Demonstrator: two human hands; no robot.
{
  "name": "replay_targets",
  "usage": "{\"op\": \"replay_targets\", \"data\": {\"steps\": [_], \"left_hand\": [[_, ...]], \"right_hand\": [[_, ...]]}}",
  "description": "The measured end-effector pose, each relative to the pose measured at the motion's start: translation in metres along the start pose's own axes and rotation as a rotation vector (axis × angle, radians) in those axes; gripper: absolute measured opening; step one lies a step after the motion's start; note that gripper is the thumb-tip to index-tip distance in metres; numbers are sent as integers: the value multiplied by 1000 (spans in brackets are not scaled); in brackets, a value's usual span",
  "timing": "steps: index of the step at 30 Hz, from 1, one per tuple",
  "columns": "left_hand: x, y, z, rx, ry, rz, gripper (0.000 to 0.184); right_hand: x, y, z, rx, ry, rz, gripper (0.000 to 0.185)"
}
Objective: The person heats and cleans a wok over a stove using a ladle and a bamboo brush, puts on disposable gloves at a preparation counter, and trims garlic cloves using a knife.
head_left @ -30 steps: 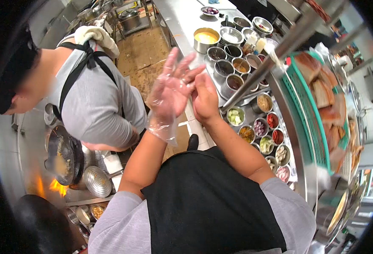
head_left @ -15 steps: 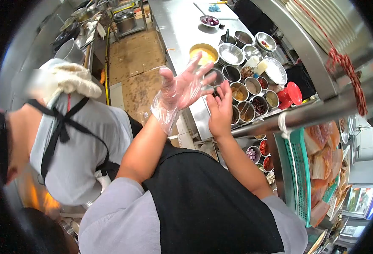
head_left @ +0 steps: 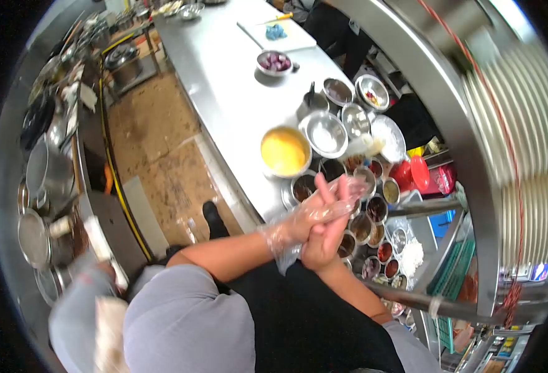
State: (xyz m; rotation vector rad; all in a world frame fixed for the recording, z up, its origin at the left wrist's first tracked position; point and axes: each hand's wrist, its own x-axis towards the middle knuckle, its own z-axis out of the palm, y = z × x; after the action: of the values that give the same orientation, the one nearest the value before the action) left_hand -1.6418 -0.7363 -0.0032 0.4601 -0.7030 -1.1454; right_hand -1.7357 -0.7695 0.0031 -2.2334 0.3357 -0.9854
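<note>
My left hand (head_left: pixel 305 219) wears a clear, loose plastic glove (head_left: pixel 282 244). Its fingers stretch to the right, apart from any tool or food. Against it presses my bare right hand (head_left: pixel 325 245), thumb in front of the gloved hand and fingers partly hidden behind it; it seems to grip the glove. Both hands are above the near edge of the steel counter. Just beyond them stands a bowl of yellow liquid (head_left: pixel 284 151), resembling beaten egg. An empty-looking metal bowl (head_left: pixel 326 133) is beside it, and a dark-filled container (head_left: pixel 303 186) is partly covered by my hands.
Several seasoning cups (head_left: pixel 362 227) crowd the counter to the right. Farther off are a bowl of chopped purple onion (head_left: pixel 274 63) and a white board (head_left: pixel 286 38) with a blue cloth. Plates (head_left: pixel 523 118) are stacked on the right rack. A co-worker's blurred sleeve (head_left: pixel 78 317) is at lower left.
My hands came together, the right closing against the gloved left. The view shifted, so more counter and floor shows. The co-worker moved toward the lower left of the view.
</note>
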Motion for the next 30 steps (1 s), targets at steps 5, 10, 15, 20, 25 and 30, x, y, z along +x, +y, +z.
{"op": "replay_targets", "data": {"steps": [5,10,15,20,25,30], "left_hand": [[22,101,-131,-272,512,-167,32],[15,220,-296,-105,922,29,22],[-63,317,-371,772,997,-61,39],[-112,346,-376,1021,1088,-394,52],[-130,366,-380,1127,847,-313,50],[-114,424,-404,1108,884,-253,47]], "right_hand": [[80,13,101,-177,-320,-65,92],[157,11,181,108,-545,-17,62],[188,58,250,185,-480,321,46],[209,89,314,292,-471,472,39],[226,88,401,494,-542,591,33],[273,60,495,763,-740,552,31]]}}
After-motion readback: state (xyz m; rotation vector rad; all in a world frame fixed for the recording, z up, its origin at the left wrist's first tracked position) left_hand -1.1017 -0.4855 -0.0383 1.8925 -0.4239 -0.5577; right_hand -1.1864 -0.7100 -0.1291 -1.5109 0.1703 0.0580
